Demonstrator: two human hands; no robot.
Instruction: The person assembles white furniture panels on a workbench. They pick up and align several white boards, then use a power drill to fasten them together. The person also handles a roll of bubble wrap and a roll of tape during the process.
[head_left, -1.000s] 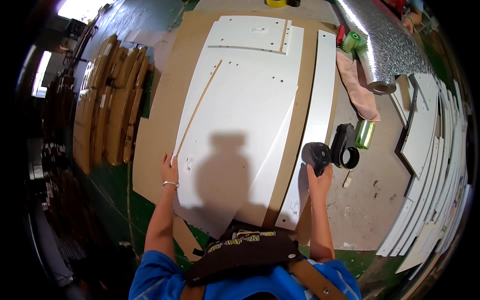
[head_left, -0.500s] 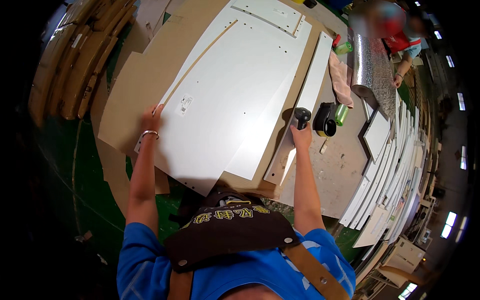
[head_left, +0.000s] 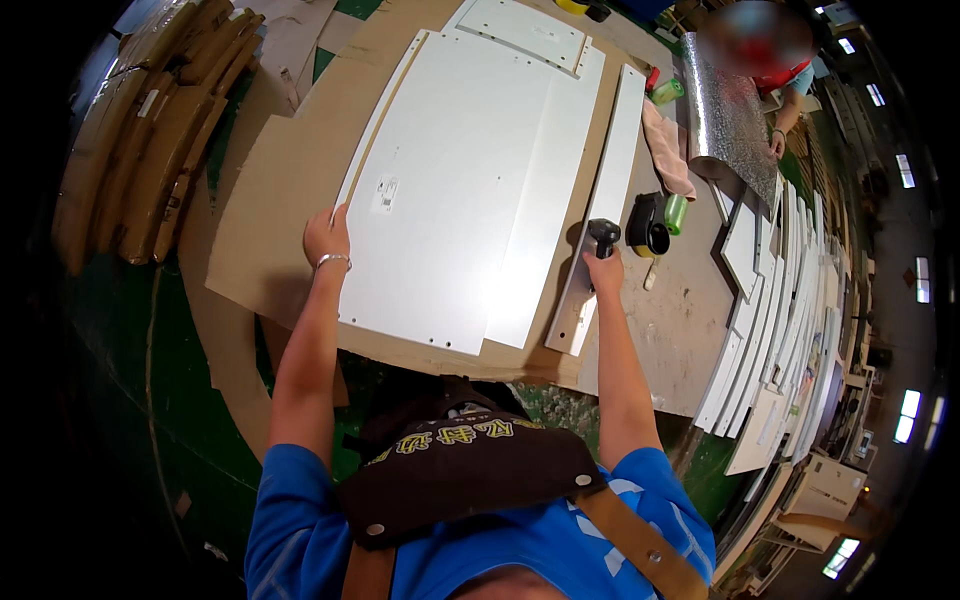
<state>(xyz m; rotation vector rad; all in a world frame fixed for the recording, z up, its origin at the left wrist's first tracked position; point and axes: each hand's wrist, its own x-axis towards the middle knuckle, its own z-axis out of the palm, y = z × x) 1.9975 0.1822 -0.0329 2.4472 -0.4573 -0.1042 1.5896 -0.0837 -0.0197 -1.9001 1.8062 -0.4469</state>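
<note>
A large white panel (head_left: 440, 200) with small drilled holes and a printed label (head_left: 384, 194) lies in front of me, with a brown strip along its left edge. My left hand (head_left: 327, 236) is closed on that left edge, near its lower part. In my right hand (head_left: 604, 272) is a black handheld scanner (head_left: 603, 232), its head pointing away from me. The scanner is above a long narrow white board (head_left: 610, 170) on the right. Under the large panel, another white panel (head_left: 535, 260) shows along the right side.
Cardboard (head_left: 265, 210) lies beneath the panels. A smaller white board (head_left: 525, 33) rests at the far end. To the right are a black tape holder (head_left: 645, 225), green rolls (head_left: 676, 214), a pink cloth (head_left: 668, 150) and a silver foil roll (head_left: 725, 110). A co-worker's hand (head_left: 778, 143) is beside the foil.
The large panel has turned and shifted, its near corner moving right and away, so it lies straighter over the lower panel. My left hand moved right with its edge. The right hand still holds the scanner.
</note>
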